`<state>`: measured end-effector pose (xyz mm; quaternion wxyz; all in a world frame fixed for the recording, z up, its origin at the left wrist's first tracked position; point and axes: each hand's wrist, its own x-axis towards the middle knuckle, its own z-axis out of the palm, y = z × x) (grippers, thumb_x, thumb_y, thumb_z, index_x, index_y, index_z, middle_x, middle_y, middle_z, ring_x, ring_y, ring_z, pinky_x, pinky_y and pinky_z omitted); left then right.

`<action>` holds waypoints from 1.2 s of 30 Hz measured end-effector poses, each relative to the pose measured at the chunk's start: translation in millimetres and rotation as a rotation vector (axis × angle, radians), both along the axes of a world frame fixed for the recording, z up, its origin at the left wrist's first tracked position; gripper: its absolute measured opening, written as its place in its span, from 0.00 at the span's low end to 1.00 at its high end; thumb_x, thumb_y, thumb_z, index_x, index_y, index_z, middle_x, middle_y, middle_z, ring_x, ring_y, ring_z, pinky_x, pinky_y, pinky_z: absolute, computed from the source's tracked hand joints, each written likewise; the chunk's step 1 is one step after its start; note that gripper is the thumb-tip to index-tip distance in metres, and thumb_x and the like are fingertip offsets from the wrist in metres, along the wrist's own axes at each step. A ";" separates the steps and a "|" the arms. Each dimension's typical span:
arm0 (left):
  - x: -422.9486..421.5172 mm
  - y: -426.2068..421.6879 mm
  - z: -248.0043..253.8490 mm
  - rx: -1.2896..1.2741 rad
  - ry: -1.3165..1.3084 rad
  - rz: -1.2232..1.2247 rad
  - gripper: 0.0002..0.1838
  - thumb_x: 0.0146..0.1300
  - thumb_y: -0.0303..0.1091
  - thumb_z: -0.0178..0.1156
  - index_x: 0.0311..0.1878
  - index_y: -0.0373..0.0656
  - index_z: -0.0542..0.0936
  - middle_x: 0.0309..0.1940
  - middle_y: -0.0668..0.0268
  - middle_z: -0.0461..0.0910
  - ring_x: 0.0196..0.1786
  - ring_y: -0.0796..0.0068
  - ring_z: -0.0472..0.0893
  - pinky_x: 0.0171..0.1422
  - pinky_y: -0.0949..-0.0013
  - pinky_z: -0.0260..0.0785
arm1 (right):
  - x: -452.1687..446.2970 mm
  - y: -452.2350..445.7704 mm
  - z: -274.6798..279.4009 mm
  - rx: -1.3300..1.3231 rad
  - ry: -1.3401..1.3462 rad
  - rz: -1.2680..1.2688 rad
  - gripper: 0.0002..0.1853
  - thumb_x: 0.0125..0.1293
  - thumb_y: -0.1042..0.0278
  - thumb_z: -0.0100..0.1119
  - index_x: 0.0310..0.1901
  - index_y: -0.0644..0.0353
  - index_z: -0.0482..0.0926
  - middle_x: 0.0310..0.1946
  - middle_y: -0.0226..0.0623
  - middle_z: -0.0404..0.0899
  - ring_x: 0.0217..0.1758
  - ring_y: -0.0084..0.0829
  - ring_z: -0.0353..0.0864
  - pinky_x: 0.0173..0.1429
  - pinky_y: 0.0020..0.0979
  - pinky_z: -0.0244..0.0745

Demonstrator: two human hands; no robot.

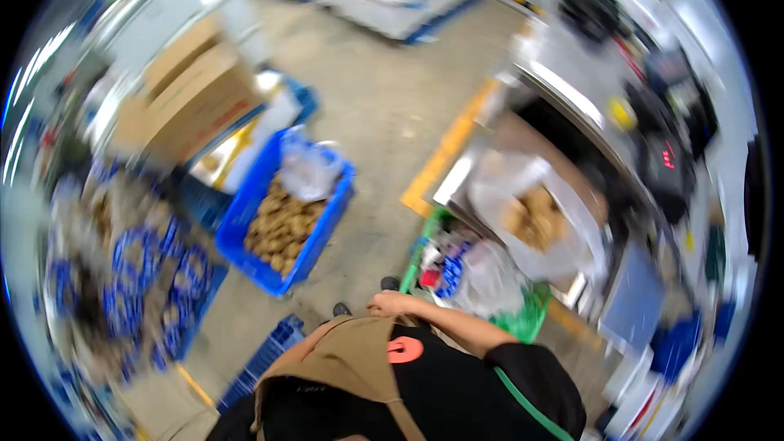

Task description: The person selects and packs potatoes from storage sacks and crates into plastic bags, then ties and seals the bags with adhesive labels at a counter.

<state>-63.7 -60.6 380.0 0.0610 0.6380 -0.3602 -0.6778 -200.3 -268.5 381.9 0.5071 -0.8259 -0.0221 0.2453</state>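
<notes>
The right hand (389,304), fingers too blurred to tell, sits by a tan apron (347,357) probably best handled lightly, left hand hidden.

Ahead and left on the floor (367,139) stands a tub (253,192), produce (282,237) inside, a plastic bag (309,167) at its far end. A cardboard box (196,106) sits beyond it, leftward; sacks (135,278) lie left. At right, an open bag (490,184) holds more produce, behind a basket (419,249). The right hand (392,304) is before the apron (351,359).
</notes>
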 end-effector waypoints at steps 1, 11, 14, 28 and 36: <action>0.9 1.7 -5.7 -0.038 -0.023 0.012 0.22 0.64 0.45 0.56 0.56 0.42 0.76 0.48 0.58 0.80 0.49 0.67 0.78 0.53 0.63 0.69 | 3.8 6.0 -1.2 -0.026 -0.049 -0.013 0.20 0.61 0.59 0.51 0.50 0.64 0.77 0.40 0.55 0.80 0.44 0.52 0.79 0.50 0.43 0.73; 33.1 7.8 105.4 -0.768 -0.107 0.305 0.19 0.62 0.46 0.55 0.41 0.39 0.83 0.35 0.51 0.83 0.37 0.58 0.81 0.41 0.57 0.70 | 44.7 29.2 -0.4 0.121 0.379 -0.290 0.18 0.63 0.65 0.53 0.51 0.67 0.76 0.38 0.48 0.82 0.39 0.39 0.82 0.44 0.35 0.75; 29.9 10.3 89.4 -0.574 -0.274 0.147 0.19 0.59 0.46 0.56 0.41 0.41 0.84 0.33 0.48 0.82 0.37 0.53 0.80 0.40 0.53 0.71 | 35.2 31.2 -23.4 0.101 0.437 -0.401 0.18 0.63 0.65 0.53 0.51 0.68 0.76 0.38 0.47 0.82 0.39 0.38 0.82 0.43 0.35 0.75; 69.9 104.9 131.9 -0.732 -0.179 0.440 0.14 0.52 0.36 0.58 0.38 0.38 0.83 0.35 0.48 0.82 0.39 0.48 0.80 0.43 0.52 0.72 | 95.0 109.2 -52.4 0.108 0.387 -0.604 0.17 0.64 0.67 0.53 0.50 0.70 0.76 0.37 0.45 0.81 0.36 0.34 0.81 0.39 0.31 0.75; 129.3 134.7 123.7 -0.679 -0.286 0.793 0.14 0.55 0.39 0.57 0.37 0.39 0.83 0.35 0.51 0.82 0.41 0.51 0.81 0.46 0.55 0.72 | 172.2 130.1 -61.6 0.158 0.337 -0.605 0.16 0.64 0.69 0.53 0.49 0.72 0.75 0.36 0.43 0.80 0.33 0.31 0.81 0.35 0.29 0.74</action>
